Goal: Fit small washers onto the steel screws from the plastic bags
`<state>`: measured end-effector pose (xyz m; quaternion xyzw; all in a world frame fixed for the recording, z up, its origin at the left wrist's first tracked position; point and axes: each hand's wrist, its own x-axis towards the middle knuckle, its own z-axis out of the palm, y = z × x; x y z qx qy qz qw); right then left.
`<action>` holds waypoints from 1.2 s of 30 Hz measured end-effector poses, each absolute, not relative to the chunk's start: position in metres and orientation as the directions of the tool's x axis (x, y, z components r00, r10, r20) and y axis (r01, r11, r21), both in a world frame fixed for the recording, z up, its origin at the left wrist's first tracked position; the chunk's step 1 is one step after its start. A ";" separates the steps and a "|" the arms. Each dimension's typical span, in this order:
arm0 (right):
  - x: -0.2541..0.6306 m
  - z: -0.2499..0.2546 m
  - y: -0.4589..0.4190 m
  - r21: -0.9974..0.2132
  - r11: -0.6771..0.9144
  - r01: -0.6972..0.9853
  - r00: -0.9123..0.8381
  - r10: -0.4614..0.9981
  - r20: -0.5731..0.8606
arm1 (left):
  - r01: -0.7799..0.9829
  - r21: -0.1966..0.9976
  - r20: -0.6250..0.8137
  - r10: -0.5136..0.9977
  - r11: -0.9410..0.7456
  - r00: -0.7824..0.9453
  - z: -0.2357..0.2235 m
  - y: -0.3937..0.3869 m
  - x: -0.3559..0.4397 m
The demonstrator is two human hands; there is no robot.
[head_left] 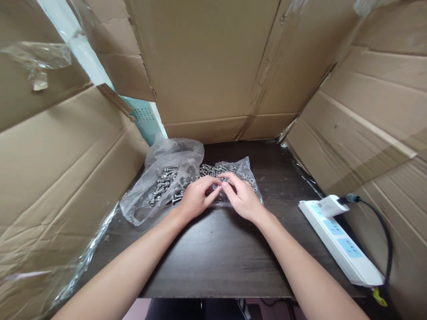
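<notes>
My left hand (199,193) and my right hand (240,194) meet over the middle of the table, fingertips pinched close together. Whatever small piece sits between the fingers is hidden by them. Just beyond lie loose metal bolts (208,169) and washers (248,177) on a flat clear plastic bag (247,165). To the left of my left hand, a crumpled clear plastic bag (183,146) lies with many more bolts (165,182) in and around it.
A white power strip (343,244) lies at the right, with a white plug adapter (328,206) and a black cable (383,222). Cardboard walls (213,62) enclose the dark wooden table (213,258) at the back and on both sides.
</notes>
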<state>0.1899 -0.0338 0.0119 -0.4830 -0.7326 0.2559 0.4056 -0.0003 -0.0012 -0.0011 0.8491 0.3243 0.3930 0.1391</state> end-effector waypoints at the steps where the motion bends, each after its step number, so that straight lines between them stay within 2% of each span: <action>1: 0.190 0.012 -0.034 -0.767 0.403 0.499 -0.202 0.915 0.349 | 0.440 0.495 0.577 0.662 -0.749 0.478 -0.001 -0.001 0.000; 6: 0.188 0.011 -0.034 -0.781 0.427 0.455 -0.211 0.904 0.371 | 0.422 0.510 0.582 0.662 -0.749 0.473 -0.002 -0.002 0.000; 10: 0.189 0.009 -0.033 -0.764 0.426 0.485 -0.223 0.905 0.362 | 0.434 0.461 0.588 0.632 -0.774 0.504 -0.002 -0.002 0.000; 15: 0.191 0.007 -0.031 -0.725 0.498 0.476 -0.223 0.866 0.448 | 0.396 0.448 0.629 0.597 -0.802 0.497 -0.002 -0.001 0.000; 19: 0.191 0.009 -0.032 -0.748 0.448 0.489 -0.211 0.893 0.397 | 0.396 0.418 0.671 0.572 -0.818 0.472 -0.003 0.000 0.001; 24: 0.191 0.010 -0.034 -0.752 0.474 0.457 -0.199 0.879 0.433 | 0.425 0.396 0.710 0.565 -0.814 0.421 -0.003 0.000 0.001; 28: 0.191 0.009 -0.034 -0.773 0.431 0.466 -0.204 0.902 0.381 | 0.448 0.346 0.733 0.536 -0.824 0.420 -0.002 0.000 0.001; 33: 0.191 0.010 -0.033 -0.755 0.471 0.456 -0.188 0.880 0.435 | 0.443 0.357 0.733 0.541 -0.822 0.413 -0.002 0.001 0.001; 36: 0.191 0.010 -0.034 -0.758 0.439 0.482 -0.180 0.897 0.405 | 0.436 0.351 0.731 0.534 -0.829 0.425 -0.003 0.001 0.001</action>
